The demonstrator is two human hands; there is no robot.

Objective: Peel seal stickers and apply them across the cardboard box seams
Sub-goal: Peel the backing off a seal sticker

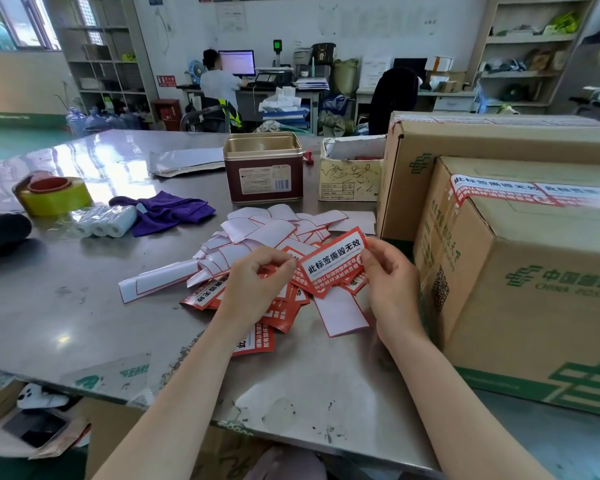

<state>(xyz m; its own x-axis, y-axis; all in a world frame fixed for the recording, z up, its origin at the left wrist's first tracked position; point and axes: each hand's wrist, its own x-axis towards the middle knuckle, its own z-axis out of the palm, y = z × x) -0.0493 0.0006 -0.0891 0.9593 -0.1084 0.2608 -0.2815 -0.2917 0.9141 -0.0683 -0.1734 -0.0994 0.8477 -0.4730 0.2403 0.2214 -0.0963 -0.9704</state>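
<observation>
From the head view, the person's left hand point(257, 277) and right hand point(392, 282) both held one red rectangular seal sticker with a white panel of black Chinese characters point(333, 263), lifted just above the grey metal table point(84, 306). The left fingers were curled and pinched the sticker's left end; the right thumb and fingers pinched its right end. Under the hands lay a loose heap of more red seal stickers point(257, 341), and behind and beside them a scatter of white backing papers with thin red borders point(267, 230). Just right of the hands stood a brown cardboard box printed with a green China Post logo point(534, 289), a white-and-red seal strip already stuck over its top edge point(506, 190); a second, larger cardboard box point(465, 140) stood touching behind it. Farther back on the table stood an open maroon tin with a gold rim point(263, 168) and a small torn cream carton point(352, 171). To the left lay a purple cloth point(167, 211), a pack of white paper rolls point(106, 221) and a roll of yellow tape with a red core point(54, 195)
</observation>
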